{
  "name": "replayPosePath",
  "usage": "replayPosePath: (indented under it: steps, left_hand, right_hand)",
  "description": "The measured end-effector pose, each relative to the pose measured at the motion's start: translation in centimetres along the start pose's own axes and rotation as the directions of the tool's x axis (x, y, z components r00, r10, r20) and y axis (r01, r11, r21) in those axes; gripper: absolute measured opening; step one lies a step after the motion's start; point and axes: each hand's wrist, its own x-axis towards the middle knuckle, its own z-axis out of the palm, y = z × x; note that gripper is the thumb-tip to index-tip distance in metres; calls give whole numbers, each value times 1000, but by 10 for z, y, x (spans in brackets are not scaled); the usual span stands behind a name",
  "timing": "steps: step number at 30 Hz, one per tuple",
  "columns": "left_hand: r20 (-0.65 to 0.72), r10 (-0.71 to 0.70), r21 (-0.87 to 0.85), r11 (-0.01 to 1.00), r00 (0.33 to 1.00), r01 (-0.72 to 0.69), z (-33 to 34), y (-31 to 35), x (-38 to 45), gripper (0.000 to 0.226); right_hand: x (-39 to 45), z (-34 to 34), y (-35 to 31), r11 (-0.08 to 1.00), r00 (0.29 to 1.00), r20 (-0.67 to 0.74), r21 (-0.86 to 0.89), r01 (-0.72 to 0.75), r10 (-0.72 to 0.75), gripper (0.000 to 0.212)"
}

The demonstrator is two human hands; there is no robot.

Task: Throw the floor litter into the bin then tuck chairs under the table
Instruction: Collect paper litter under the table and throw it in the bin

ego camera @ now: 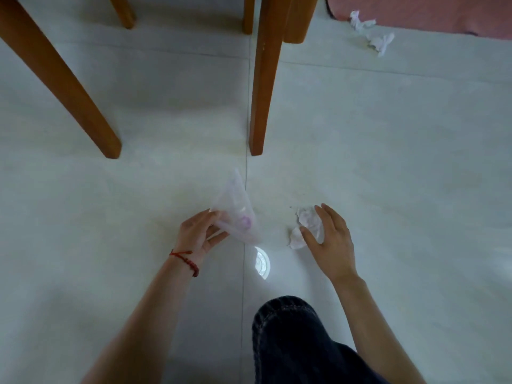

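My left hand (198, 234) pinches a thin translucent plastic wrapper (238, 214) with a purple mark, lifted just above the pale tiled floor. My right hand (329, 239) reaches over a crumpled white tissue (307, 225) lying on the floor; thumb and fingers bracket it and touch its edges, and whether they hold it I cannot tell. Two more crumpled white paper scraps (360, 22) (382, 42) lie at the far right near a pink mat. No bin is in view.
Orange-brown wooden chair legs (264, 87) (63, 87) stand just ahead, with further legs (124, 12) behind. A pink mat (432, 12) covers the top right corner. My dark-trousered knee (291, 328) is at the bottom centre. A bright light reflection (261, 263) shines on the floor.
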Motion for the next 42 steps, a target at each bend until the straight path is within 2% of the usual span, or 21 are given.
replayPosePath:
  steps: [7,12,16,21,24,26,27,28,30,31,35,40,42]
  left_hand:
    - [-13,-62,21,998,998,62,1,-19,-4,12]
    - [-5,-57,42,997,998,58,1,-21,-5,14]
    - [-5,-46,58,997,999,46,-1,-21,-5,16]
    - [-8,-51,69,996,999,51,-2,-22,-4,27]
    - [-18,-38,66,997,999,39,0,-21,-4,20]
    - [-23,-26,65,997,999,28,3,-20,-3,12]
    - [-26,-20,65,998,999,22,5,-18,-2,11]
    - [-30,-14,63,998,999,16,6,-17,-2,11]
    - [-40,-4,55,998,999,6,9,-13,0,11]
    - [-45,0,51,999,999,2,10,-11,-1,12]
    - [-65,-1,34,999,998,4,11,1,-9,12]
    - [-78,-37,10,999,996,38,10,24,-37,12]
    - [-91,-47,7,999,995,47,9,35,-50,12]
  right_hand:
    - [7,14,14,1000,996,91,-20,1,1,82]
    - [19,36,24,997,986,165,-76,-13,26,82]
    - [22,45,26,998,992,123,-42,-37,42,73]
    - [22,49,24,998,999,-4,50,-35,35,43]
    - [23,53,20,983,995,-51,166,-76,86,33]
    - [24,51,12,927,971,-98,333,-174,217,21]
    - [24,50,8,868,949,-87,437,-237,304,8]
    - [25,48,4,797,928,-49,530,-290,370,7]
    - [26,45,-2,647,897,46,676,-352,440,24]
    - [27,43,-6,580,887,88,727,-368,453,26]
    - [25,33,-19,458,845,193,769,-446,498,40]
    - [12,14,-38,271,799,307,826,-493,517,16]
    - [7,2,-49,239,804,336,836,-495,492,14]
